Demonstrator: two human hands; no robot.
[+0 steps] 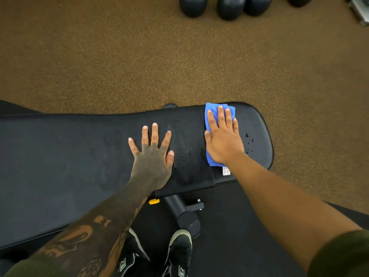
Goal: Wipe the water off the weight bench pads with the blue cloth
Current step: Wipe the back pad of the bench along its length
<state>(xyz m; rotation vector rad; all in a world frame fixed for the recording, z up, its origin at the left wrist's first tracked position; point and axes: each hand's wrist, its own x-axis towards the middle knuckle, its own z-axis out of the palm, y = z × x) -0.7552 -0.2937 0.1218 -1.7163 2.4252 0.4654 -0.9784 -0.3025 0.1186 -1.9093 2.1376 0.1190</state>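
Blue cloth (211, 110) is lying flat under the right grip (222, 136); wiping looks partly done.
The right grip is resting open, fingers straight, pinning the cloth to the seat pad (257, 120). Just right of it water droplets (248, 142) are still sitting, so that end seems unwiped. Left of it damp streaks (183, 154) are showing; beyond, the left grip (152, 150) is bracing open, fingers spread, on the back pad (60, 156).

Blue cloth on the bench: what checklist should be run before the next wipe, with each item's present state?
1. The right hand lies flat on the blue cloth: ok.
2. The blue cloth sits on the end pad: ok.
3. The left hand lies flat on the bench, apart from the cloth: ok.
4. The end pad is dry: not ok, water drops sit right of the cloth.
5. The long pad is dry: cannot tell, only faint marks show.
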